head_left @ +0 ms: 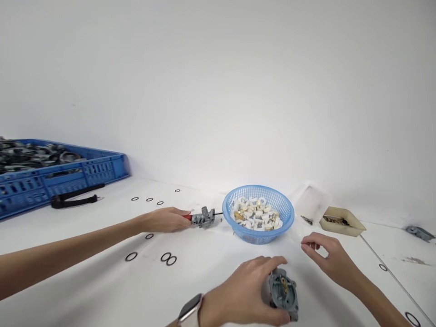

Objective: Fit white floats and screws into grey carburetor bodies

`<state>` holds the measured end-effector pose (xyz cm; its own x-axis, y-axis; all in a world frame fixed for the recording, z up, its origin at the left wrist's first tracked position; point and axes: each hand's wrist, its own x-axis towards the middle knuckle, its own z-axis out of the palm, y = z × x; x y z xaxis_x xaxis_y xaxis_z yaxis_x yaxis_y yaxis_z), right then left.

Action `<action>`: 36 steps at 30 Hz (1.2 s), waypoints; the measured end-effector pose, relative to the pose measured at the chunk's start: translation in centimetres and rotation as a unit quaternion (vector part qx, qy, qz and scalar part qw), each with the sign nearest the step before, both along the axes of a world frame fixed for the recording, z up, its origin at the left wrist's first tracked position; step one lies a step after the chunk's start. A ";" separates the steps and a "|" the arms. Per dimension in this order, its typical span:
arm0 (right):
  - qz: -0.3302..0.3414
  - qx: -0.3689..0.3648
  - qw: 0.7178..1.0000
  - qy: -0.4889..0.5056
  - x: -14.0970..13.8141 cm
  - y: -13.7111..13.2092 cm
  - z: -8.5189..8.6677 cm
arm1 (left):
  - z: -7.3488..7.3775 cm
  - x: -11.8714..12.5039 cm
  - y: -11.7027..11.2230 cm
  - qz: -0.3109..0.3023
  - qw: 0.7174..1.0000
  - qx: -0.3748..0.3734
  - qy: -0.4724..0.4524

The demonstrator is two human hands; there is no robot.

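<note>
My left hand (245, 288), with a watch on its wrist, grips a grey metal carburetor body (284, 293) between thumb and fingers. The carburetor's open side faces up, showing brass parts inside. To the right, my right hand (332, 256) hovers over the table with thumb and forefinger brought together; whatever lies in the pinch, if anything, is too small to make out. Beyond my hands stands a round blue plastic basket (258, 236) of white, ring-like pieces and some yellowish ones.
From the left reaches another person's hand (170, 219) with a red-handled tool at a second carburetor (204, 218). A blue crate (102, 170) of dark parts, black-handled pliers (76, 198), black O-rings (131, 256), a translucent tray (311, 200) and a beige box (342, 221) surround the work.
</note>
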<state>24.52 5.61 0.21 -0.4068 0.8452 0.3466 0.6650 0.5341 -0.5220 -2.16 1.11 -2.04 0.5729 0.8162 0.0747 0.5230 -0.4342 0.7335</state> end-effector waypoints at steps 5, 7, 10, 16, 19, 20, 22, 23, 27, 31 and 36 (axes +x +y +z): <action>0.008 0.051 0.997 -0.066 -3.9 3.4 4.0 | -0.1 0.1 -0.2 0.040 0.997 0.056 0.036; 0.016 0.061 0.985 -0.161 -5.9 5.3 5.2 | -0.5 0.0 0.0 0.032 0.996 0.082 0.006; 0.041 0.053 0.955 -0.290 -8.8 8.2 5.6 | -1.3 0.0 0.5 -0.009 0.996 0.080 -0.026; 0.034 -0.022 0.910 -0.412 -13.2 11.6 3.7 | -2.8 0.2 1.3 -0.043 0.991 0.119 0.040; 0.010 -0.043 0.900 -0.433 -14.2 11.8 2.5 | -2.6 0.3 1.2 -0.050 0.987 0.145 0.054; 0.004 -0.048 0.900 -0.433 -14.3 11.8 2.2 | -2.4 0.3 1.2 -0.050 0.986 0.150 0.056; -0.002 -0.057 0.905 -0.422 -14.1 11.8 2.0 | -2.1 0.3 1.0 -0.050 0.985 0.154 0.055; -0.001 -0.061 0.909 -0.411 -13.9 11.7 2.1 | -2.1 0.3 0.9 -0.050 0.985 0.155 0.051; 0.021 -0.054 0.945 -0.323 -12.7 10.6 4.0 | -2.2 0.3 0.7 -0.029 0.985 0.169 0.008; 0.062 -0.031 0.980 -0.186 -10.7 6.4 6.8 | -1.6 0.4 0.5 0.040 0.981 0.187 -0.028; 0.141 -0.018 0.989 0.032 -8.2 -1.1 8.3 | -0.3 0.2 -0.1 0.084 0.959 0.242 -0.121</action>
<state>16.27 4.52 8.51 -0.6063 0.7130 0.3521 0.4564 0.6746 -0.5803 -2.00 1.01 -2.30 0.3542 0.7321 0.5819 0.4557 -0.6785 0.5762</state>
